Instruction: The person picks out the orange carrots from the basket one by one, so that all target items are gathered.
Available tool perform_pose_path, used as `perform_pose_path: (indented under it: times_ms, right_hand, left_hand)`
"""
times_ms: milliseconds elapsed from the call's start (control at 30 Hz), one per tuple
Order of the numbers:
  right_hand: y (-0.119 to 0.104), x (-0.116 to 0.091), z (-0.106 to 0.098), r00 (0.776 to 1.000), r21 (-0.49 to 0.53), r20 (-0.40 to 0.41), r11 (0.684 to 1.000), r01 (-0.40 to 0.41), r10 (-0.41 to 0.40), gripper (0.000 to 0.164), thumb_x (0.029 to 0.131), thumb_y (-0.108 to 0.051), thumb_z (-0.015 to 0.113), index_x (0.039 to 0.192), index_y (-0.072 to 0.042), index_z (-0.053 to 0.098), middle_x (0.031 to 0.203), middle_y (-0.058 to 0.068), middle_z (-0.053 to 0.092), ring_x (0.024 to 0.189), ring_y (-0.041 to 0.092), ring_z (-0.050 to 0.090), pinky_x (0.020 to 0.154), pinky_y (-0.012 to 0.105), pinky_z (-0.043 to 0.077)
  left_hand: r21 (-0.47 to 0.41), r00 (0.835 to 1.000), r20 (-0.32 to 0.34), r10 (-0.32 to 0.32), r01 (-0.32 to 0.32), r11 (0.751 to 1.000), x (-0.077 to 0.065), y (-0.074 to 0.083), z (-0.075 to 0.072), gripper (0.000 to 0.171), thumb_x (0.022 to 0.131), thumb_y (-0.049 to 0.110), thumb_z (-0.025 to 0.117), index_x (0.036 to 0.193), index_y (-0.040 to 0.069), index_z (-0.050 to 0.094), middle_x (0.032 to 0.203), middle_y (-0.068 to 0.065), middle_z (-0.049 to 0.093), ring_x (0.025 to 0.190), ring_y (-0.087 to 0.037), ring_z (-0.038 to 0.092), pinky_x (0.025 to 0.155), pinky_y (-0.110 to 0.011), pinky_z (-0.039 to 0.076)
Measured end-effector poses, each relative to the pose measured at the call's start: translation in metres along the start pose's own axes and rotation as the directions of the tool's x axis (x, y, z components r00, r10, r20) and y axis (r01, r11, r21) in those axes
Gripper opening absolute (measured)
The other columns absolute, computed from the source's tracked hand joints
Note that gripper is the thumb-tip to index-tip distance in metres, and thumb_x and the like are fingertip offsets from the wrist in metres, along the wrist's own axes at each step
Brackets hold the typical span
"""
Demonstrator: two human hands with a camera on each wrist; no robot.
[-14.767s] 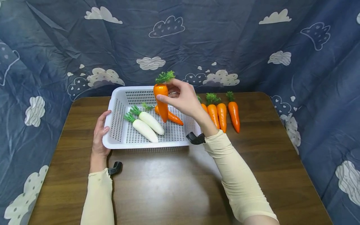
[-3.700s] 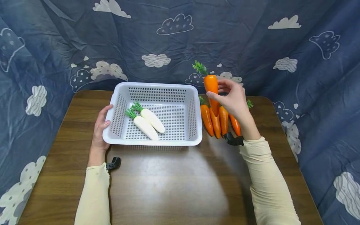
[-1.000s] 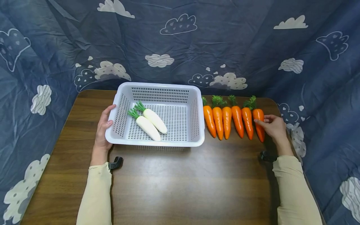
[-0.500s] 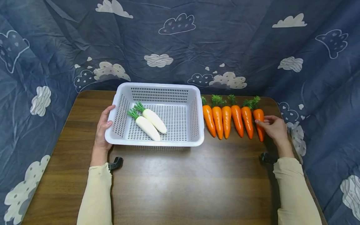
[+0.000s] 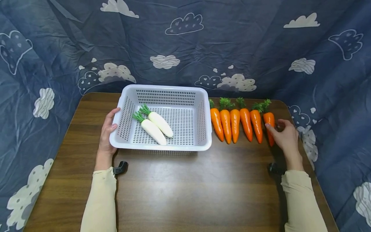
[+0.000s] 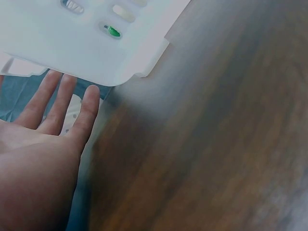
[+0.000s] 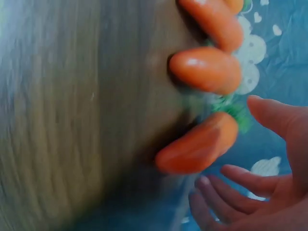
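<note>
A white plastic basket (image 5: 162,147) with slotted walls holds two white radishes (image 5: 153,131) with green tops. My left hand (image 5: 106,137) touches the basket's left rim; in the left wrist view its visible fingers are straight against the basket. Several orange carrots (image 5: 235,125) with leafy tops lie in a row right of the basket. The rightmost carrot (image 5: 269,120) is nearest my right hand (image 5: 285,135). In the right wrist view, thumb and fingers stand spread apart around this carrot (image 7: 199,147), with nothing gripped.
Both hands work over a brown wooden table (image 5: 188,187). A dark blue cloth (image 5: 246,42) with cloud prints hangs behind the table and along its sides. Each wrist wears a black camera, the left camera (image 5: 121,167) just below the basket's corner.
Earlier, carrots lay in the basket and my right hand carried them rightward one at a time. It has just let go of the rightmost carrot and drawn slightly away. The left hand stays at the rim.
</note>
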State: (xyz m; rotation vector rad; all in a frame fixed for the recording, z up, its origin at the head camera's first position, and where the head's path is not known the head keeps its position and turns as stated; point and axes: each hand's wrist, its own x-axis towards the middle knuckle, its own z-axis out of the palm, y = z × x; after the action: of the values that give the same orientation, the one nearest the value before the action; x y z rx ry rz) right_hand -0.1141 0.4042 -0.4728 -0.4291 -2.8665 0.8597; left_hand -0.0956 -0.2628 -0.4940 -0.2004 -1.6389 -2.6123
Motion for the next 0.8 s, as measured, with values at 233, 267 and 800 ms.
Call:
perform_pose_path:
  times_ms: [233,267,800]
  right_hand:
    - [-0.041,-0.014,0.002,0.993,0.125,-0.096,0.988,0.086,-0.074,0.066,0.107,-0.049,0.052,0.151,0.0,0.051,0.145,0.031,0.055,0.135,0.05,0.05,0.114,0.063,0.035]
    - [-0.045,-0.016,0.002,0.99,0.143,-0.106,0.984,0.107,-0.092,0.063,0.109,-0.047,0.049,0.15,-0.001,0.052,0.146,0.03,0.055,0.135,0.05,0.05,0.114,0.063,0.036]
    - [-0.071,-0.048,0.035,0.93,0.063,-0.039,0.928,0.368,-0.366,0.07,0.109,-0.049,0.047,0.159,0.0,0.04,0.172,0.023,0.022,0.16,0.044,0.016,0.125,0.07,0.009]
  left_hand:
    - [-0.014,1.0,-0.004,0.011,-0.011,1.0,0.0,0.0,-0.002,0.059,0.096,0.018,0.044,0.155,0.02,0.047,0.165,-0.011,0.033,0.135,-0.036,0.042,0.098,-0.037,0.051]
    - [-0.017,1.0,-0.003,0.01,-0.01,1.0,0.0,0.0,-0.002,0.059,0.096,0.018,0.044,0.155,0.02,0.047,0.165,-0.011,0.033,0.135,-0.036,0.042,0.098,-0.037,0.051]
    - [0.002,1.0,-0.005,-0.008,0.008,1.0,-0.003,0.006,-0.007,0.059,0.096,0.018,0.044,0.155,0.021,0.048,0.164,-0.012,0.033,0.132,-0.036,0.045,0.096,-0.036,0.054]
